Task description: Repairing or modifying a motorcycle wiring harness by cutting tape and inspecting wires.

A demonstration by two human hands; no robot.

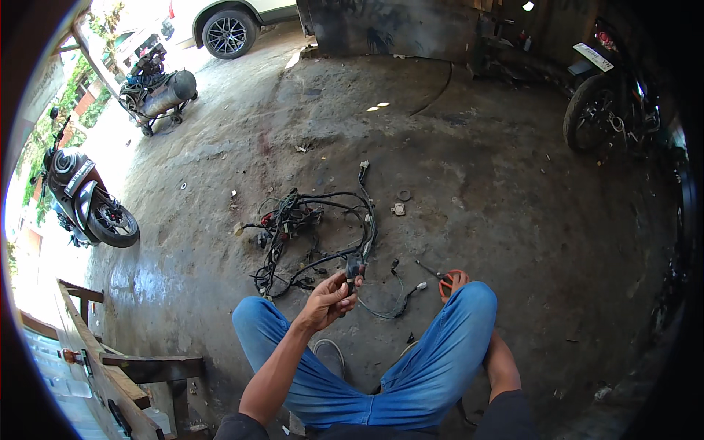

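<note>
My left hand (330, 301) is closed on a small black part (352, 271) at the near side of a tangled wiring harness (301, 196), which lies on the floor with black cables, pale connectors and a red piece. Beside my right knee, my right hand (457, 278) grips orange-handled scissors (444, 277), their dark blades pointing away to the left; much of that hand is behind the knee. A loose green-and-black lead (400, 301) with a white connector lies between my hands. Past the harness are a dark ring (403, 196) and a small square metal piece (398, 209).
My jean-clad legs (447, 345) frame the work. A scooter (103, 213) stands left, an air compressor (165, 95) behind it, a white car (209, 11) at the back, and a motorbike (590, 110) at the right. A wooden frame (150, 361) is at my near left.
</note>
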